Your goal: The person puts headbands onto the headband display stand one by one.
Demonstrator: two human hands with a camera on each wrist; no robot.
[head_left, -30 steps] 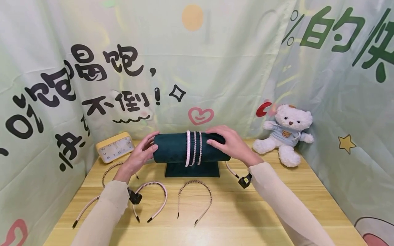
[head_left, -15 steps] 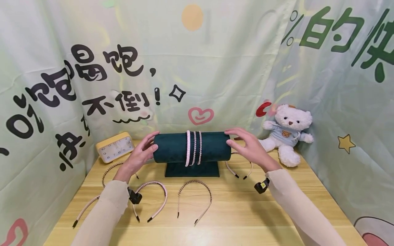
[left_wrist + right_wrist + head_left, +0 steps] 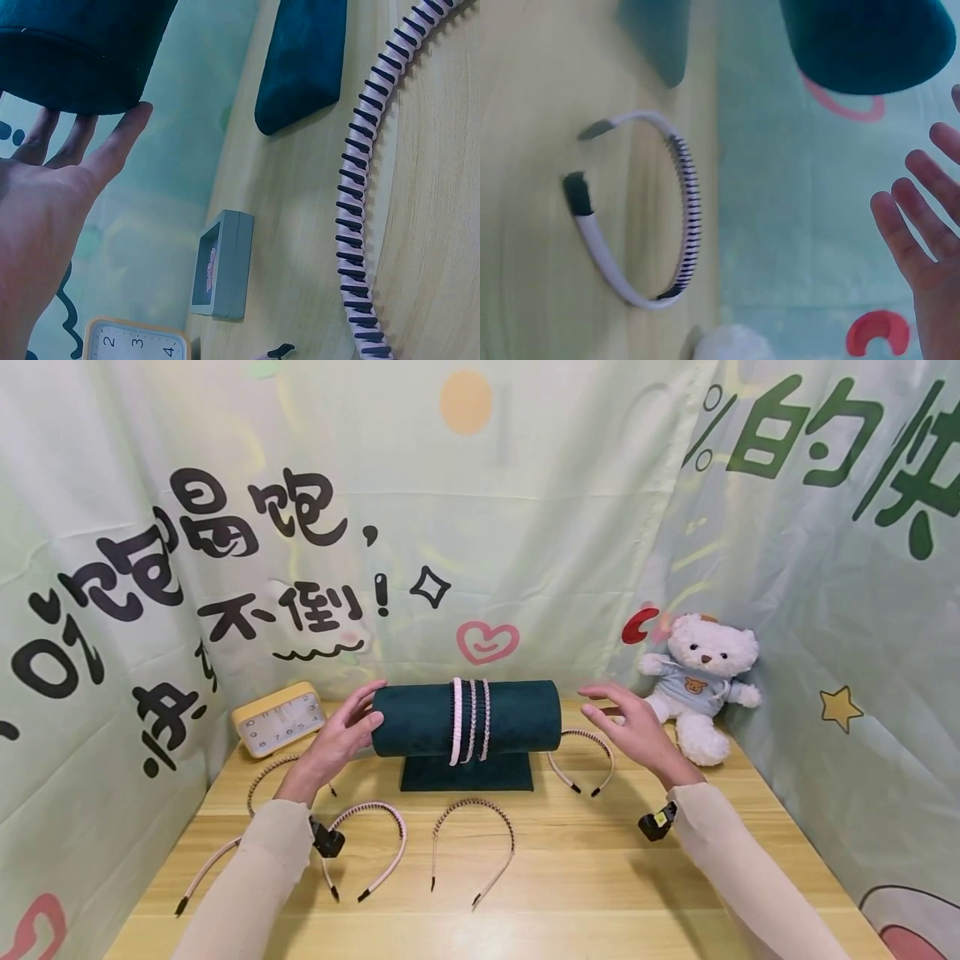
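Note:
A dark green velvet headband display stand [image 3: 525,714] has a horizontal roll on a flat base. Round the middle of the roll sit a thicker pink headband [image 3: 457,722] and two thinner beaded-looking headbands [image 3: 486,718]. My left hand [image 3: 337,739] touches the left end of the roll; in the left wrist view its fingertips [image 3: 137,112] meet the roll's lower edge. To the right of the roll and apart from it, my right hand [image 3: 633,731] hangs in the air holding nothing, its fingers spread in the right wrist view. Below it lies a pale headband [image 3: 690,225] on the table.
More headbands lie on the table [image 3: 570,877]: one at front centre [image 3: 512,839], one left of it [image 3: 405,835], others partly behind the left arm. A yellow clock [image 3: 281,720] stands at back left, a small grey box [image 3: 229,262] near it, a white teddy bear [image 3: 705,693] at back right.
My right hand has let go of the roll and moved right, away from its end, leaving the headband there in full view. The left hand stays at the roll's left end.

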